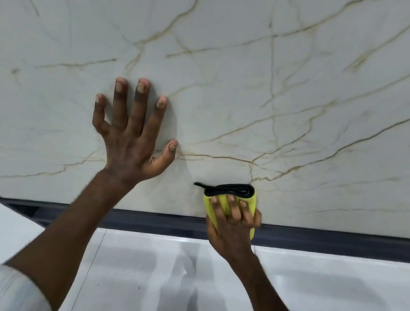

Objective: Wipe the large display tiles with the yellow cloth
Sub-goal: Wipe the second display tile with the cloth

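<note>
A large white display tile (pixel 255 73) with brown and gold veins fills the upper view, standing upright in front of me. My left hand (pixel 131 139) lies flat against it with the fingers spread. Lower and to the right, my right hand (pixel 232 222) presses a folded yellow cloth (pixel 222 201) with a black edge against the tile's bottom part. The fingers lie over the cloth and the thumb wraps its right side.
A dark grey rail (pixel 143 222) runs along the foot of the tile. Below it lies a glossy white tiled floor (pixel 323 289) with thin joints and reflections. Pale sleeves show at both bottom corners.
</note>
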